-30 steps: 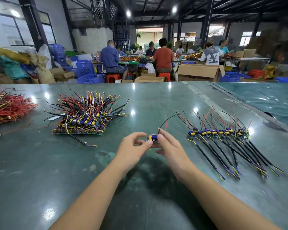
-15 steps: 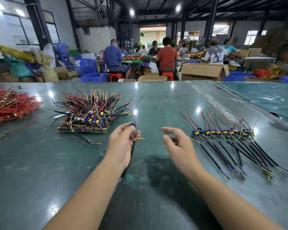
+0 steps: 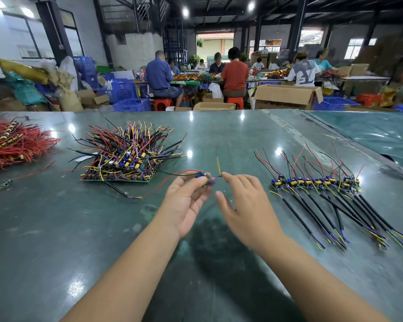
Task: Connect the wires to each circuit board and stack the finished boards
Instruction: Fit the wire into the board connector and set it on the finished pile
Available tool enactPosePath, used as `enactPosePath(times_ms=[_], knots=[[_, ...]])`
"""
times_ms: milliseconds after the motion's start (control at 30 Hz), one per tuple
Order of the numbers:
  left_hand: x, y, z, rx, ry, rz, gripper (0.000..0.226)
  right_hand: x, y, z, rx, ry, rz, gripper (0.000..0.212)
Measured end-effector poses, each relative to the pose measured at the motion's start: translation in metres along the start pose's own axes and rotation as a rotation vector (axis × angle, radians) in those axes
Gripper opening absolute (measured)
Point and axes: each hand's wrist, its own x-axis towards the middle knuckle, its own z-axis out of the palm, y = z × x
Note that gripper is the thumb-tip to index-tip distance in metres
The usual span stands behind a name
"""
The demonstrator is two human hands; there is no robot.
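My left hand [image 3: 186,201] pinches a small circuit board [image 3: 200,175] with blue parts at its fingertips, above the green table [image 3: 103,228]. Red and black wires trail left from the board. A purple and yellow wire [image 3: 218,166] rises from it toward my right hand [image 3: 244,203], whose fingers are spread and loosely bent; its index fingertip meets the wire's base. A heap of wired boards [image 3: 126,156] lies to the left. A row of finished boards [image 3: 312,182] with long black cables lies to the right.
A pile of red wires [image 3: 14,142] sits at the far left edge. A loose wire piece [image 3: 0,184] lies near it. The table's right edge [image 3: 358,145] runs diagonally. Beyond the table, several people sit working among cardboard boxes [image 3: 286,96] and blue crates [image 3: 126,94].
Both hands held the board together a second ago. My right hand let go and drew back, and my left hand turned the board. Now my right hand has come back to the wire.
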Motion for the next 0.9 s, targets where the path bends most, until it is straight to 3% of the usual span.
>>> enactPosePath(times_ms=[100,200,433,733,900], knots=[[-0.003,-0.007,0.000,0.051,-0.088,-0.036,0.026,-0.003,0.000,0.006,-0.044,0.042,0.051,0.050],[-0.004,-0.008,0.001,0.070,-0.139,-0.057,0.017,-0.003,0.001,0.008,-0.011,0.064,0.134,0.047],[-0.004,-0.007,0.000,0.235,-0.147,-0.044,0.024,0.000,0.010,0.009,0.221,-0.019,0.166,0.040],[-0.006,-0.011,0.004,0.481,-0.074,0.057,0.027,0.000,0.006,0.007,0.191,0.009,0.089,0.031],[-0.007,-0.006,0.003,0.620,-0.152,0.039,0.027,0.003,0.009,0.002,0.206,-0.021,0.161,0.027]])
